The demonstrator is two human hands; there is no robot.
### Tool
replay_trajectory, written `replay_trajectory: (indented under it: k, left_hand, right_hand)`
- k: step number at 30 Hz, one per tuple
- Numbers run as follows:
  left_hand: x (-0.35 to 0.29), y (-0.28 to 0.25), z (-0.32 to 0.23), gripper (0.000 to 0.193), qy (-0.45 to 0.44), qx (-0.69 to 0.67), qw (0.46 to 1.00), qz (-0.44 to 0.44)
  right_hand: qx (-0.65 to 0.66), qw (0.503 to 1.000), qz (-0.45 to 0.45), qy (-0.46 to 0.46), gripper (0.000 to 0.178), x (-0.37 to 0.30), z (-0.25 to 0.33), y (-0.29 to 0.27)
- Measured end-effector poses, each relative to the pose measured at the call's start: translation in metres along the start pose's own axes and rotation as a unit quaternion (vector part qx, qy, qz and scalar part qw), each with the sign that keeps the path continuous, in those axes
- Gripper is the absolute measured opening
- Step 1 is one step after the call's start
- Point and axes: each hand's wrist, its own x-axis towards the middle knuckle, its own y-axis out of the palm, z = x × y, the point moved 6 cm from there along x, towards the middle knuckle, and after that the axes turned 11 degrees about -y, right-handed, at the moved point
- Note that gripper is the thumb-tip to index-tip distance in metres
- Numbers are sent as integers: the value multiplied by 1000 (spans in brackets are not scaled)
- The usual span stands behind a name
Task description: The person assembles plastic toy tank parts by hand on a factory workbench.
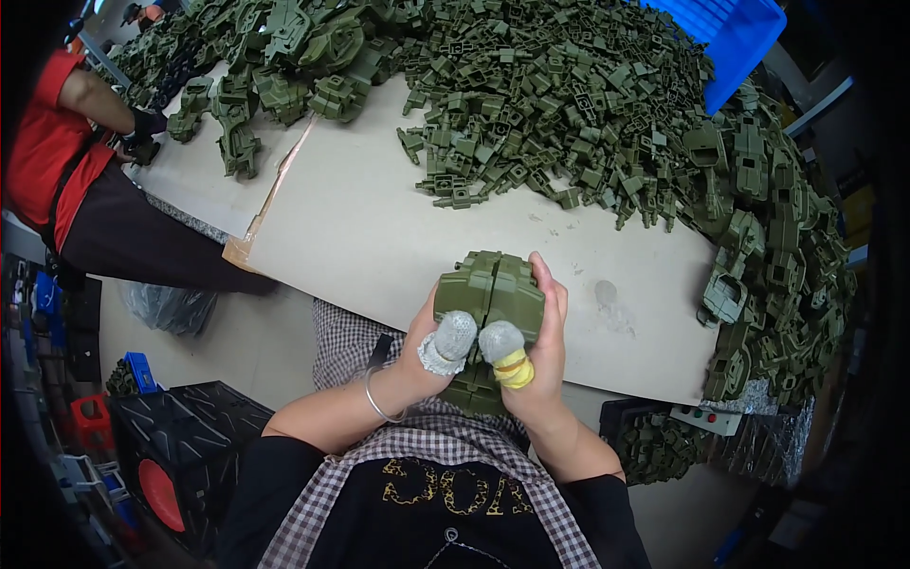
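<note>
Between my two hands is an olive-green plastic toy vehicle body [488, 284], held upright over the table's near edge, with a seam running down its middle. My left hand [431, 346] grips its left side, the thumb covered in a grey fingertip wrap. From the right side my right hand [542, 356] closes on the same body, its fingers stretched along the edge and its thumb wrapped in grey and yellow. Both thumbs press on the near face beside the seam. The fingers underneath are hidden.
A large heap of small green plastic parts [559, 104] covers the far table [379, 218]. Bigger green shells [735, 256] lie along the right. A blue crate [744, 47] stands far right. At left, a person in a red shirt [71, 142] handles parts; black crates [190, 455] stand below.
</note>
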Motion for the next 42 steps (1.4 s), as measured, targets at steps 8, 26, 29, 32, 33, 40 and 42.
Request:
replay_trajectory:
  k: [8,26,29,32,33,40,42]
  left_hand:
    - [15,3,-4,49,-76,-77,994,4]
    - [19,-1,-1,42,-46,59,997,-3]
    - [18,-1,3,40,-68,26,997,-3]
    - [13,-3,6,39,-116,-47,992,13]
    - [10,-2,3,39,-71,14,997,13]
    - [7,-1,5,43,-44,43,998,-13]
    - [12,1,2,47,-72,-57,996,6]
  right_hand:
    - [-80,996,34,-27,68,14,-4,-2]
    - [-98,994,41,-39,64,22,-1,-3]
    - [-99,994,31,-19,64,20,5,-1]
    - [-89,995,51,-12,64,16,4,1]
    - [-89,995,52,-13,64,15,6,1]
    - [-121,990,58,-40,73,13,6,6]
    - [-117,990,70,-31,75,18,7,4]
